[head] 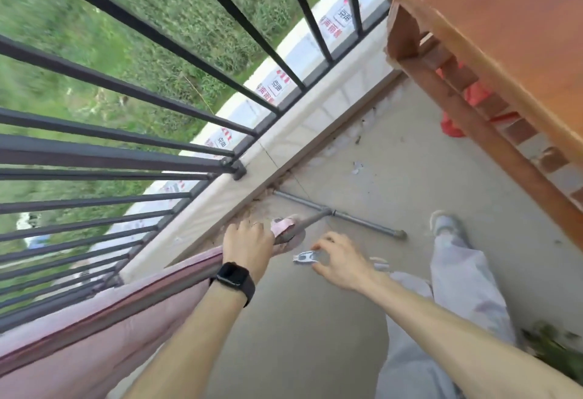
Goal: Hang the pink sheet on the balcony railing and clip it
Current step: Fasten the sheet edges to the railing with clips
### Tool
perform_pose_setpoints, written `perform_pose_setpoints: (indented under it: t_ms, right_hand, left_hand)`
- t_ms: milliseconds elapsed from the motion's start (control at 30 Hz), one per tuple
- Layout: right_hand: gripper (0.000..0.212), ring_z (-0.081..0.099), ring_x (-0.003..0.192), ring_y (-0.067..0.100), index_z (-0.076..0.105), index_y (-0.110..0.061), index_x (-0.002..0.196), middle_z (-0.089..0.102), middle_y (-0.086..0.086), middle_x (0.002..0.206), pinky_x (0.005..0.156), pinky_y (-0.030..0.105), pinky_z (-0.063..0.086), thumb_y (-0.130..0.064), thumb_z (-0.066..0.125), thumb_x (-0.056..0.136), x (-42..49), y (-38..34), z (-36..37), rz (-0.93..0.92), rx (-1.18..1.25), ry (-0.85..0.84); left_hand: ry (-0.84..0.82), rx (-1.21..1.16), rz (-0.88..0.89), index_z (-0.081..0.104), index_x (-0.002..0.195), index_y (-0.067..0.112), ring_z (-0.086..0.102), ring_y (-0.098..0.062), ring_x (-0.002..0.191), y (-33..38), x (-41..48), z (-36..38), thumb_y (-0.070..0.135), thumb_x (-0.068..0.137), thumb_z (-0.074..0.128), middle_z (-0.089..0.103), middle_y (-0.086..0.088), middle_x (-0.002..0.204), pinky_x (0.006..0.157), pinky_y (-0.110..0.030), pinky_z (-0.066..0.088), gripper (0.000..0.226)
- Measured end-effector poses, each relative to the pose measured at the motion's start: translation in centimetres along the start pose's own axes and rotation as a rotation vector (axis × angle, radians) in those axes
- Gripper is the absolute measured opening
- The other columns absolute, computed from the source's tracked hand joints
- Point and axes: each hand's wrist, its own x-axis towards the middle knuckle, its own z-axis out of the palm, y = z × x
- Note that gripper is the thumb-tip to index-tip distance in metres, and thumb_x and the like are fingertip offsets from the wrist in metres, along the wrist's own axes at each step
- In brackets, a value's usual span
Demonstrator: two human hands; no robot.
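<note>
The pink sheet hangs folded over a bar that runs from the lower left up to my left hand. That hand, with a black watch on its wrist, grips the sheet's bunched end on top of the bar. A small dark patch shows on that end; whether it is a clip I cannot tell. Just to the right, my right hand pinches a pale grey clip between thumb and fingers, jaws pointing left toward the sheet's end, a short gap away from it.
The black balcony railing stands on a pale tiled ledge at the left, grass far below. A grey metal T-shaped stand lies on the concrete floor. A brown wooden structure fills the right, red bags behind it. My legs are at lower right.
</note>
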Motion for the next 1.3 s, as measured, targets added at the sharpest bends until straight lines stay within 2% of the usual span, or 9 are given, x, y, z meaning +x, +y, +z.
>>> perform_pose_setpoints:
  t_ms: [67, 200, 333, 533, 633, 700, 933, 1167, 1300]
  right_hand:
    - [0.032, 0.034, 0.139, 0.025, 0.064, -0.030, 0.117, 0.033, -0.004, 0.154, 0.116, 0.035, 0.029, -0.041, 0.068, 0.087, 0.6, 0.1, 0.5, -0.065, -0.040, -0.007]
    - [0.031, 0.010, 0.150, 0.018, 0.066, -0.037, 0.112, 0.008, -0.008, 0.166, 0.121, 0.041, 0.019, -0.042, 0.073, 0.083, 3.0, -1.0, 0.7, -0.245, -0.119, -0.008]
    - [0.035, 0.017, 0.150, 0.023, 0.068, -0.037, 0.116, 0.018, -0.003, 0.165, 0.119, 0.042, 0.024, -0.036, 0.076, 0.082, 6.3, -1.9, 1.9, -0.392, -0.210, -0.046]
    - [0.032, 0.049, 0.129, 0.027, 0.063, -0.019, 0.122, 0.048, -0.004, 0.146, 0.094, 0.040, 0.050, -0.020, 0.068, 0.090, 7.5, -0.3, 3.1, -0.447, -0.173, -0.007]
    - [0.028, 0.057, 0.117, 0.030, 0.064, -0.010, 0.116, 0.059, -0.003, 0.134, 0.077, 0.042, 0.055, -0.014, 0.067, 0.088, 7.0, 1.1, 3.7, -0.500, -0.145, 0.100]
    - [0.026, 0.059, 0.112, 0.030, 0.064, -0.012, 0.110, 0.061, -0.003, 0.127, 0.073, 0.043, 0.056, -0.013, 0.070, 0.085, 7.1, 1.6, 4.1, -0.517, -0.125, 0.124]
    - [0.024, 0.059, 0.113, 0.030, 0.068, -0.011, 0.105, 0.063, 0.001, 0.128, 0.082, 0.046, 0.056, -0.016, 0.074, 0.082, 7.7, 2.2, 2.2, -0.561, -0.167, 0.082]
    - [0.023, 0.019, 0.149, 0.022, 0.073, -0.028, 0.108, 0.006, -0.005, 0.168, 0.116, 0.039, 0.026, -0.038, 0.069, 0.087, 6.8, 4.8, 0.3, -0.455, -0.232, -0.097]
    - [0.023, 0.004, 0.153, 0.022, 0.075, -0.027, 0.105, 0.002, -0.002, 0.168, 0.122, 0.042, 0.015, -0.039, 0.072, 0.085, 9.2, 4.1, 1.5, -0.500, -0.319, -0.124]
  left_hand:
    - [0.016, -0.036, -0.025, 0.059, 0.059, 0.023, 0.062, -0.020, 0.068, 0.3, 0.4, 0.2, 0.044, 0.077, 0.073, 0.063, 0.003, 0.063, 0.057, -0.031, 0.037, 0.032]
    - [0.114, -0.109, -0.022, 0.044, 0.057, 0.021, 0.063, -0.022, 0.066, 0.1, 0.4, -0.5, 0.048, 0.083, 0.063, 0.062, 0.002, 0.065, 0.055, -0.030, 0.030, 0.043]
    - [0.174, -0.043, 0.072, 0.046, 0.063, 0.023, 0.065, -0.021, 0.076, -0.1, -0.2, -1.2, 0.050, 0.091, 0.053, 0.066, 0.002, 0.074, 0.061, -0.031, 0.029, 0.039]
    - [0.044, 0.083, 0.095, 0.049, 0.059, 0.025, 0.060, -0.018, 0.064, -0.1, -0.4, -1.3, 0.041, 0.079, 0.071, 0.056, 0.005, 0.061, 0.058, -0.031, 0.023, 0.034]
    - [0.073, 0.047, 0.110, 0.061, 0.098, 0.025, 0.061, -0.022, 0.093, 0.8, -0.9, -2.5, 0.035, 0.091, 0.059, 0.066, 0.004, 0.093, 0.069, -0.033, 0.033, 0.013]
    - [0.047, 0.073, 0.088, 0.050, 0.118, 0.019, 0.055, -0.026, 0.107, 2.1, -0.6, -2.5, 0.021, 0.092, 0.052, 0.061, 0.000, 0.110, 0.077, -0.035, 0.035, 0.027]
    - [-0.078, 0.132, 0.141, 0.061, 0.109, 0.021, 0.058, -0.024, 0.103, 3.1, 2.1, -1.9, 0.012, 0.098, 0.047, 0.062, 0.001, 0.107, 0.073, -0.034, 0.030, 0.020]
    - [-0.076, 0.093, 0.123, 0.067, 0.094, 0.023, 0.063, -0.026, 0.095, 2.3, 2.6, -1.7, 0.026, 0.099, 0.048, 0.066, 0.001, 0.096, 0.068, -0.034, 0.033, 0.020]
    - [-0.073, 0.100, 0.146, 0.067, 0.102, 0.019, 0.061, -0.026, 0.099, 2.5, 2.6, -1.9, 0.027, 0.101, 0.045, 0.065, -0.001, 0.103, 0.074, -0.036, 0.036, 0.023]
